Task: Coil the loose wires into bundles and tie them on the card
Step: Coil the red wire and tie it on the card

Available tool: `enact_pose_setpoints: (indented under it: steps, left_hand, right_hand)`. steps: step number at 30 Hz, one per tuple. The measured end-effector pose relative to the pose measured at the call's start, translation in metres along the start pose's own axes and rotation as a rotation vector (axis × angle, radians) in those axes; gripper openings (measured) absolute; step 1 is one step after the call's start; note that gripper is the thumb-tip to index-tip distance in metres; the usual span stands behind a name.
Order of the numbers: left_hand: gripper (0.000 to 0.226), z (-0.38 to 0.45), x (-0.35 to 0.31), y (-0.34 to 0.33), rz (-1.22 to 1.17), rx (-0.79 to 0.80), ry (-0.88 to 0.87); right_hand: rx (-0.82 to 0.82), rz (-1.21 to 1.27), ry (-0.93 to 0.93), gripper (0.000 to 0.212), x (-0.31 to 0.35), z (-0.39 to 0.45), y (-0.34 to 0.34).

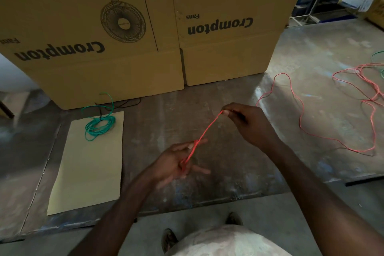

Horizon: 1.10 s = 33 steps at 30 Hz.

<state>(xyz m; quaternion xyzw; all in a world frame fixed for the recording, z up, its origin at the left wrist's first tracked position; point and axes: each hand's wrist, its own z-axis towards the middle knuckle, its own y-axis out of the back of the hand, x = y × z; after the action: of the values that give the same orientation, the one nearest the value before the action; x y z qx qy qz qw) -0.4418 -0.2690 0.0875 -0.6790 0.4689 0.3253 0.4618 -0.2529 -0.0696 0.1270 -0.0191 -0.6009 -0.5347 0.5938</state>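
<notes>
Two hands, taut red wire

This looks like a workshop or storeroom. Large cardboard fan cartons stand on a scuffed, stained metal worktable, and metal racking lines the dim background.
</notes>
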Motion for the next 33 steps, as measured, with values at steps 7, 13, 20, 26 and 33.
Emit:
enact_pose_setpoints:
  steps: [7,13,20,26,33]
  left_hand:
    - [0.053,-0.015,-0.037,-0.027,-0.396,0.158,-0.25]
    - [0.055,-0.007,-0.079,-0.016,-0.545,0.149,-0.378]
    - [0.055,0.013,-0.118,0.008,-0.513,-0.089,-0.585]
    - [0.045,0.052,-0.085,0.029,0.335,-0.489,-0.551]
    - [0.026,0.047,-0.011,0.042,0.755,-0.271,-0.209]
  right_hand:
    - [-0.003,0.102,-0.116,0.017,-0.012,-0.001,-0.029]
    - [0.247,0.155,-0.092,0.076,-0.01,-0.022,-0.05]
    - [0.486,0.167,0.008,0.046,0.014,-0.041,-0.057]
    - [0.558,0.149,0.068,0.035,0.033,-0.038,-0.046]
    - [0.288,-0.049,0.048,0.017,0.022,-0.012,0.006]
